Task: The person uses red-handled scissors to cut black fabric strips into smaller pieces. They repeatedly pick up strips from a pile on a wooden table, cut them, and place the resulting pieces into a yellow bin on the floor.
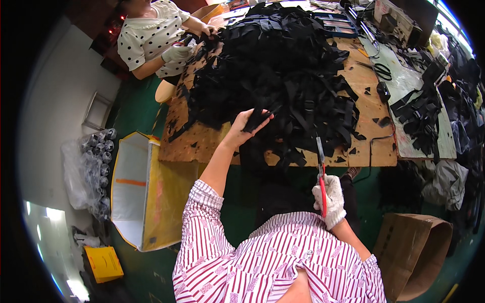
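Observation:
A big heap of black fabric strips (273, 55) covers the middle of the wooden table (376, 146), with scraps scattered round it. My bare left hand (240, 126) is at the near side of the heap, its fingers closed on a piece of black fabric (257, 121). Lower right, just off the table's front edge, my right hand (331, 202) in a white knit glove grips red-handled scissors (320, 156), their long metal blades pointing up toward the heap.
A co-worker (149, 35) works at the far left. Black scissors (381, 69), a blue tray (336, 26) and a side board (419, 141) with straps lie right and back. A yellow bin (166, 202) stands lower left, a cardboard box (404, 252) lower right.

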Demonstrator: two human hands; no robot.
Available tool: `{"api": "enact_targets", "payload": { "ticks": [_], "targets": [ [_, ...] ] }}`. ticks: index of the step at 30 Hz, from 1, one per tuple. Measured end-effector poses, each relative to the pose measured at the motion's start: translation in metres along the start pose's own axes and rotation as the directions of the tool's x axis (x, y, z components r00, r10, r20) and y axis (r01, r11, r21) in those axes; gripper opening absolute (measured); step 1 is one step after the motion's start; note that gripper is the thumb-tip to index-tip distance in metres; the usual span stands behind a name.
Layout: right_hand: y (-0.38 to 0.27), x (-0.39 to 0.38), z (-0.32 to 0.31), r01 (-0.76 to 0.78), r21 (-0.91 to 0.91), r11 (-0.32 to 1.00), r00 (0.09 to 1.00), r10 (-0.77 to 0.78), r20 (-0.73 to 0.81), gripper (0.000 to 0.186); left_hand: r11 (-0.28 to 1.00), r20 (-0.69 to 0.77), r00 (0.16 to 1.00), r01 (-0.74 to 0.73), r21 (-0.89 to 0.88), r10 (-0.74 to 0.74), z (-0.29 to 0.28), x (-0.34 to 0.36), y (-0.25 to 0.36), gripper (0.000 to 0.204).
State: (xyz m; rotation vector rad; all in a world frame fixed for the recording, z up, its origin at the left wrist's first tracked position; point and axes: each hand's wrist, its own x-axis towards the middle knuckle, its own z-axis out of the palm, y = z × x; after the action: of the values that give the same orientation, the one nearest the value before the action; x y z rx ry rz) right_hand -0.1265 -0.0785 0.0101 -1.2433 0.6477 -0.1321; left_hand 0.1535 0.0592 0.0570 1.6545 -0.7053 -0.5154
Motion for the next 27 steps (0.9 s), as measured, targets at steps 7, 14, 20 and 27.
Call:
{"api": "enact_targets", "payload": {
  "ticks": [7,14,20,27],
  "targets": [
    [-0.001,-0.001,0.001,0.007,0.015,1.0,1.0,-0.007,-0.024,0.032,0.395,0.329,0.829,-0.517,0.759,0.453,0.048,0.021,0.005,0.043],
    [-0.001,-0.003,-0.006,0.027,0.054,0.998,0.997,-0.023,-0.067,0.032,0.352,0.431,0.759,-0.623,0.699,0.488,0.047,0.059,-0.029,0.026],
    [0.004,-0.002,-0.009,0.04,0.07,0.997,0.998,-0.036,-0.051,0.033,0.952,-0.219,0.932,-0.304,-0.04,0.288,0.023,0.042,0.0,0.021],
    [0.003,-0.001,-0.003,0.023,0.049,0.999,0.999,-0.021,-0.048,0.032,0.86,-0.52,0.716,-0.23,0.456,0.467,-0.016,-0.032,0.064,0.02]
  ]
}}
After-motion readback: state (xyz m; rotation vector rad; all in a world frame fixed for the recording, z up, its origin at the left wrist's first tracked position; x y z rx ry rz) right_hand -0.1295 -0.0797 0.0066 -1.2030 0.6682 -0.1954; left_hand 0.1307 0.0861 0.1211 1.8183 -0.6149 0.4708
